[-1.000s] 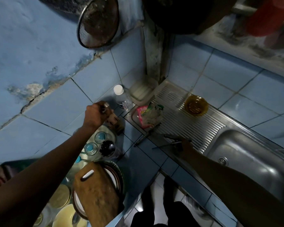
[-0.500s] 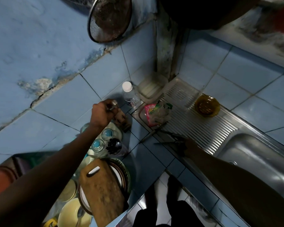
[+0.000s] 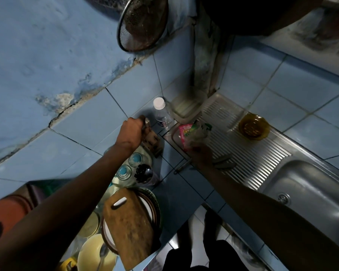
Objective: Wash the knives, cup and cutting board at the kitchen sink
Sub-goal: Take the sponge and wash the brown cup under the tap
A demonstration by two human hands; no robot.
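Note:
My left hand [image 3: 130,133] grips a metal-capped knife handle [image 3: 146,121] that stands in the wooden knife block [image 3: 152,142] by the wall. My right hand [image 3: 202,155] hovers low over the ribbed drainboard [image 3: 262,153], dark and blurred, its fingers unreadable. Grey knives [image 3: 224,163] lie on the ribs just right of that hand. Left of it a thin dark utensil [image 3: 181,166] lies on the tiles. The wooden cutting board [image 3: 129,229] leans on plates in the dish rack. Two glasses [image 3: 135,158] stand beside the block.
The sink basin [image 3: 311,192] is at the right. An amber bowl [image 3: 253,127] sits on the drainboard, with a pink packet [image 3: 185,131] at its left end. A capped water bottle [image 3: 161,114] stands in the corner. A strainer [image 3: 143,22] hangs on the wall.
My right hand moved up and left along the drainboard toward the pink packet, uncovering the grey knives. My left hand stays on the handle in the block.

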